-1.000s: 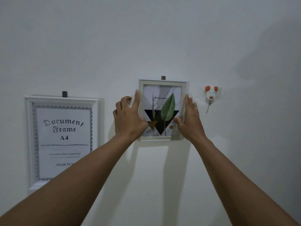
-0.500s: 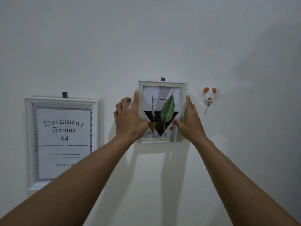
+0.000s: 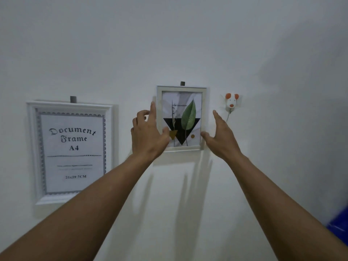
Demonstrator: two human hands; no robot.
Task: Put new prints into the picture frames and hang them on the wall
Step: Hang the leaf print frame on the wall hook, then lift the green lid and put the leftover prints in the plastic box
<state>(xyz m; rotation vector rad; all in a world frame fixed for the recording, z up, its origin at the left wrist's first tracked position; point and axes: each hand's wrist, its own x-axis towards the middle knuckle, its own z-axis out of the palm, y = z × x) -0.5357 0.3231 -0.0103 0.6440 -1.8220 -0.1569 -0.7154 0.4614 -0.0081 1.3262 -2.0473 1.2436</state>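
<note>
A small white picture frame [image 3: 181, 89] hangs on the white wall from a grey hook [image 3: 182, 83]. It holds a print [image 3: 188, 117] of a green leaf over a black triangle. My left hand [image 3: 146, 134] is at the frame's left side, index finger straight along the edge and thumb lying over the lower left corner. My right hand [image 3: 220, 136] is spread with straight fingers just right of the frame, a gap showing between the fingers and the edge, its thumb near the lower right corner.
A larger white frame [image 3: 32, 147] reading "Document Frame A4" hangs to the left from its own grey hook [image 3: 73, 99]. A small mouse-shaped wall hook [image 3: 231, 102] sits right of the small frame. Something blue [image 3: 339, 227] shows at the right edge.
My right hand has come off the frame's right edge and opened. The left hand has loosened at the left edge. The frame stays on its hook.
</note>
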